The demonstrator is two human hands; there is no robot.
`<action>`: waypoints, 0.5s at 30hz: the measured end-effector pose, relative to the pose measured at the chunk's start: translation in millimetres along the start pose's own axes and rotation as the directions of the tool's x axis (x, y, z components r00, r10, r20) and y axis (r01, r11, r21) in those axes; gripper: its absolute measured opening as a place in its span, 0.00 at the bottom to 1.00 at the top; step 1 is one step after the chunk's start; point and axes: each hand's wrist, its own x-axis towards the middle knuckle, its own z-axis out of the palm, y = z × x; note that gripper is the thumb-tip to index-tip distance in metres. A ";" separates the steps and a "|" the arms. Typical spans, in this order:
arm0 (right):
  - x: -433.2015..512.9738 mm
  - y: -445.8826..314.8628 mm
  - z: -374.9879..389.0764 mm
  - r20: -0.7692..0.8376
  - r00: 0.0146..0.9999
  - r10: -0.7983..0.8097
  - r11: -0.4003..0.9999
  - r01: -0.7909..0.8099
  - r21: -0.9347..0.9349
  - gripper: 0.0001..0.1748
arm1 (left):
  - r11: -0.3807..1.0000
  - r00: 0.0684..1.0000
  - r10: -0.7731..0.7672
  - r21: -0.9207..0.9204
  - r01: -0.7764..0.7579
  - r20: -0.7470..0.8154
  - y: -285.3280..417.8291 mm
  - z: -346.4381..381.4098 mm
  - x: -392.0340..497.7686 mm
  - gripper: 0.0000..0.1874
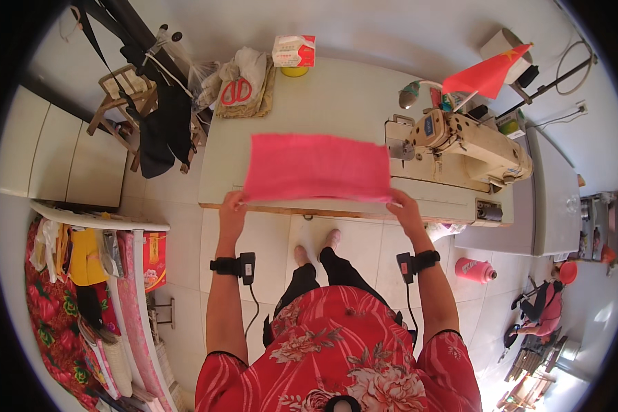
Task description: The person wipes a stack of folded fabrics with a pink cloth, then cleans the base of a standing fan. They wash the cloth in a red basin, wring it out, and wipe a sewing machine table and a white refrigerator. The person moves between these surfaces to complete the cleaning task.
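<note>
A pink cloth (316, 166) is spread out between both hands above the front part of a pale sewing table (340, 98). My left hand (233, 205) pinches its near left corner, and my right hand (403, 205) pinches the near right corner. The near edge hangs between them with a slight sag. Just right of the cloth stands an industrial sewing machine (458, 144), its needle end close to the cloth's right edge. Each wrist wears a black strap with a small cabled device.
Red-handled scissors (236, 91) lie on folded fabric at the back left, near a tissue box (294, 50). A small red flag (486, 71) stands by the machine. Shelves with textiles (87, 257) are at left; a pink flask (474, 270) is on the floor; another person (546, 311) sits far right.
</note>
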 end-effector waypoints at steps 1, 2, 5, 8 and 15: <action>-2.5 15.0 6.3 0.021 1.000 0.020 0.999 -0.019 -0.031 0.25 | 0.999 1.000 -0.018 0.028 0.017 0.015 -16.7 8.1 -7.2 0.16; -2.1 26.1 10.2 0.038 0.991 0.126 0.989 -0.123 -0.076 0.25 | 0.992 0.993 -0.105 0.072 0.102 0.048 -31.4 10.2 -12.2 0.15; -3.5 41.2 8.5 0.015 0.998 0.064 0.997 -0.063 -0.033 0.23 | 0.996 0.996 -0.089 -0.001 0.089 0.008 -51.6 4.4 -26.2 0.14; 5.8 37.3 -4.0 -0.060 0.996 0.064 0.997 -0.066 -0.035 0.20 | 0.969 0.978 -0.207 0.130 0.209 -0.025 -43.6 -4.1 -22.5 0.12; 83.1 33.7 -1.0 -0.164 0.968 -0.188 0.981 0.176 -0.084 0.16 | 0.990 0.996 0.058 0.130 -0.049 -0.061 -12.5 29.7 48.4 0.08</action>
